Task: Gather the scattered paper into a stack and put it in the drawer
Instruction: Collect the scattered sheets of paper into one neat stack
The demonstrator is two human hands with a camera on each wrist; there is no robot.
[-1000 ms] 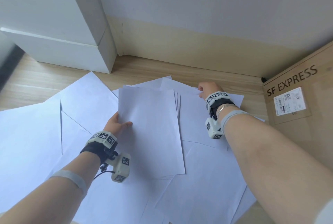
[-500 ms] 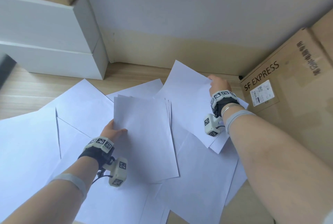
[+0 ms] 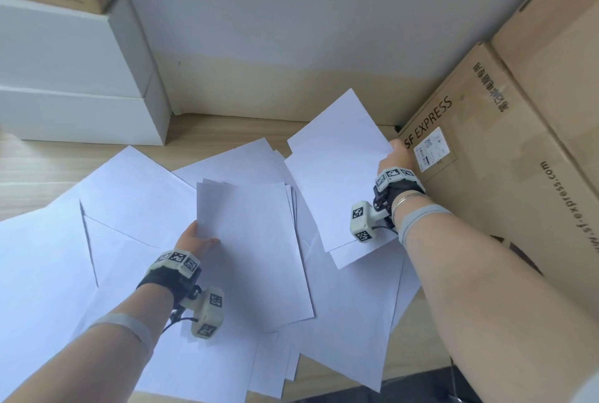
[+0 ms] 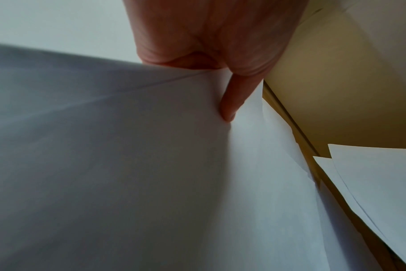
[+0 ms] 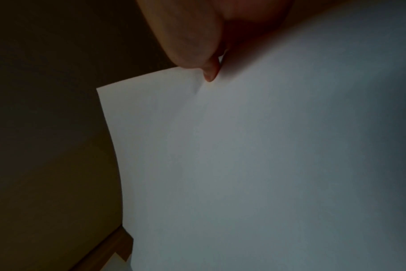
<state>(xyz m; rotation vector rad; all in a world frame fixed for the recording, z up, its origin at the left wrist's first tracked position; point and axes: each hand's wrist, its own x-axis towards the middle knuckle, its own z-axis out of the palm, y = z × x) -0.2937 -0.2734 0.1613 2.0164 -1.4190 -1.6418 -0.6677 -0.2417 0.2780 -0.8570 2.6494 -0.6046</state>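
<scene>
White sheets of scattered paper cover the wooden floor, overlapping at odd angles, plain and unmarked; those farthest left run out of the head view, and one shows a sharp crease line.

The left hand grips a gathered stack by its left edge, thumb on top and the other fingers under the sheets. The stack's far edges are fanned, so several sheet corners show one behind another. In the left wrist view one finger presses up against the underside of the stack, which fills most of the picture in grey shadow; how many sheets it holds cannot be counted.

Beyond that hand stands a white drawer unit, cut off at the left edge of the head view; its fronts look closed, with no handle visible. A brown box sits on top of it, mostly out of frame.

To the right of the stack, the right hand pinches lifted sheets at their right edge, raised off the floor and tilted; at least two edges show at their near end. The right wrist view is dim: a fingertip holds the paper's edge, and the rest of the hand is blurred.

Just right of that hand stands a cardboard box printed SF EXPRESS, touching or nearly touching the knuckles; which, I cannot tell.
</scene>
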